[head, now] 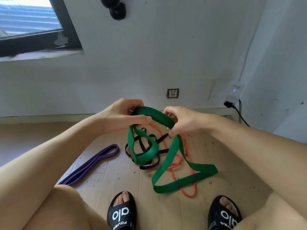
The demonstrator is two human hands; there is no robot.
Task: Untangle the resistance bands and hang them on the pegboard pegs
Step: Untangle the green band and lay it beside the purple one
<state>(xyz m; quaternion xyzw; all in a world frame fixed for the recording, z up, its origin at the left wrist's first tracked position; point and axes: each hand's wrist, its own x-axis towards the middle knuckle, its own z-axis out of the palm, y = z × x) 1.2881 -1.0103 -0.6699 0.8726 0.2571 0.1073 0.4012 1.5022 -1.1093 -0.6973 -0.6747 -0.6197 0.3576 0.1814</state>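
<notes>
Left hand (126, 116) and right hand (180, 121) each pinching the wide green band (167, 161) above the floor (103, 183), its loops trailing onto tangled orange band (187, 194) and black band (146, 146), purple band (93, 161) lying apart at left.

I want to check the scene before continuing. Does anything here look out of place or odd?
Yes. The green band, held by both hands, is still knotted with the black straps and orange tube on the floor. The purple band lies apart. The floor also carries scattered debris.

Single head view — looks forward and down, close over hands, floor (103, 183) and wall (149, 63) beyond.
</notes>
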